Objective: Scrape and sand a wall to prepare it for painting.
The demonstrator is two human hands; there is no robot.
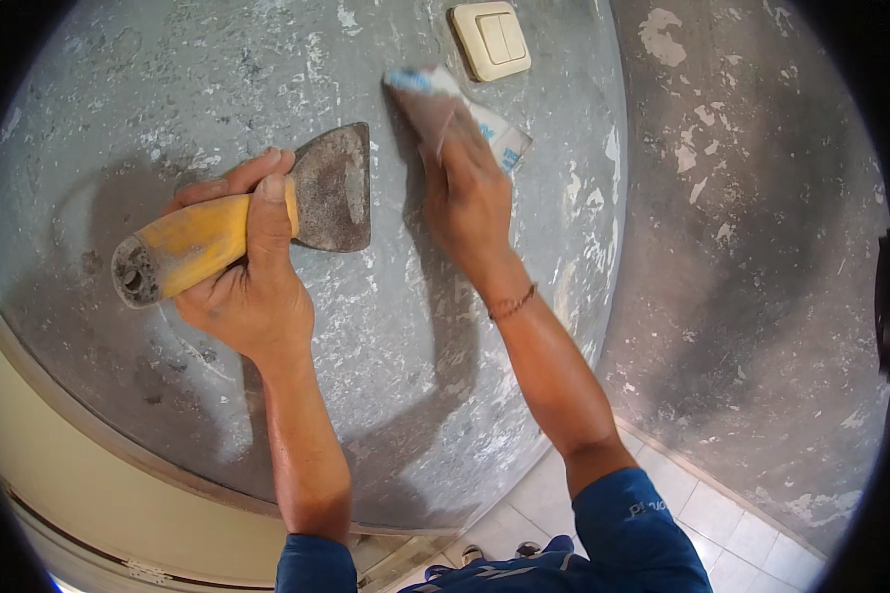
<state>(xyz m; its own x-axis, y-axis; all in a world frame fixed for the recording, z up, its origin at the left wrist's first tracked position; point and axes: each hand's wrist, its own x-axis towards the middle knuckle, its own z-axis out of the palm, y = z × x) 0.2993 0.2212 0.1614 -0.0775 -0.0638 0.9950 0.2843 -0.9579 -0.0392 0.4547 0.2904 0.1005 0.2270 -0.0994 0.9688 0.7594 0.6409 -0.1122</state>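
My left hand (257, 267) is closed around the yellow handle of a scraper (203, 242), a putty knife with a wide, stained metal blade pointing right. My right hand (468, 198) grips a folded sheet of sandpaper (504, 135), whose pale backing with blue print shows past the fingers. The sandpaper is held at the grey wall (366, 336), which is patched with white flecks and scraped spots. Motion slightly blurs the right fingers, and they partly hide the sheet.
A cream double light switch (491, 41) is set in the wall just above the sandpaper. To the right, past a corner, stands another grey wall (752, 198) with peeled patches. White floor tiles (712, 514) show below. A cream surface (99, 445) borders the wall at lower left.
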